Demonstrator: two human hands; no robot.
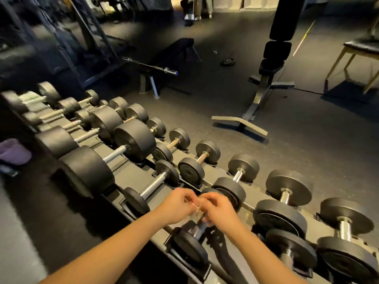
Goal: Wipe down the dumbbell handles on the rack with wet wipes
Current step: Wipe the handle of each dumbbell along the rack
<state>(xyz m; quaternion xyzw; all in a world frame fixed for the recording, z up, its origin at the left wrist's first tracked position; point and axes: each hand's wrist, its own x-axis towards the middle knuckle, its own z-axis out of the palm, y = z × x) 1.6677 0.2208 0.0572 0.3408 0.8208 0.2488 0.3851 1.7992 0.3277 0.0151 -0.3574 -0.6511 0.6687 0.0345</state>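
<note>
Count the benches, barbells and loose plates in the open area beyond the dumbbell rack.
Benches: 3
Barbells: 1
Loose plates: 1
Total: 5
The dark far-left corner is too blurred to count.

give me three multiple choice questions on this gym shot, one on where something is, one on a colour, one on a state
1. Where are the left hand and right hand?
A) together above a dumbbell on the rack
B) raised overhead
C) spread far apart

2. What colour is the soft item at the far left edge?
A) red
B) purple
C) yellow

3. What are the hands doing?
A) hanging empty
B) lifting the dumbbell clear of the rack
C) pinching a small pale wipe between them

Answers:
1 A, both hands meet just over the near dumbbell's handle.
2 B, the item is plainly purple against the dark floor.
3 C, fingers of both hands close on the wipe while the dumbbell sits in its cradle.
</note>
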